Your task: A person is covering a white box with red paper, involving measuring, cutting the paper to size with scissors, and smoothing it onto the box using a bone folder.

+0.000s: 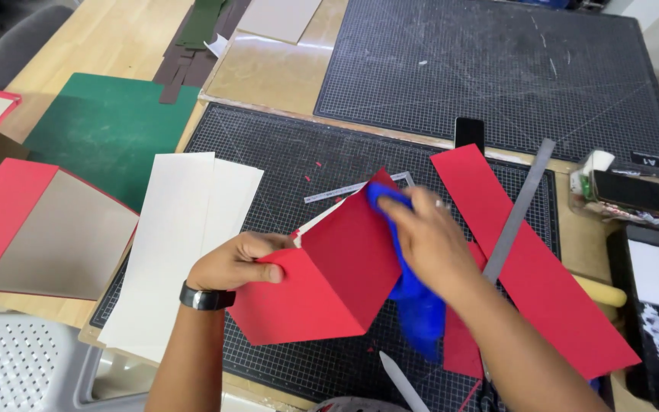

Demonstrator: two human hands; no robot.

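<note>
A: Red box (329, 282) stands on the black cutting mat (284, 152), 1 corner pinched by the left hand (234, 263).

B: Right hand (429, 240) clutches a blue cloth (413, 297), rubbing its top edge. Press too hard and that panel may buckle or slip.
</note>
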